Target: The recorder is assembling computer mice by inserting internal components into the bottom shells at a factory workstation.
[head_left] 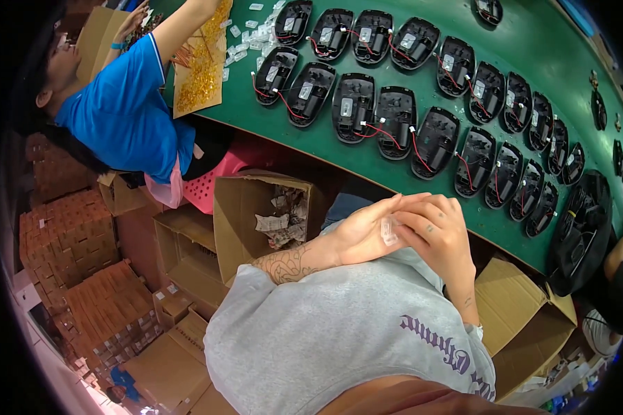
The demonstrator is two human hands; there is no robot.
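My left hand [364,234] is turned palm up in front of my chest, its fingers stretched out toward the right. Bent over it from the right is my right hand [437,227], with its fingertips closed on a small clear plastic piece [388,232] against the left palm. Whether more pieces lie under the fingers is hidden. Beyond my hands, on the green table [270,123], black oval plastic housings [434,143] stand in two curved rows. Red wires with white connectors hang from many of them, and some have a clear piece inside.
Loose clear pieces [252,36] lie at the table's far left, beside a cardboard sheet [202,90] with small amber parts. A co-worker in a blue shirt [121,111] reaches across there. Open cartons [239,228] stand below the table edge; a black bag [583,232] sits at right.
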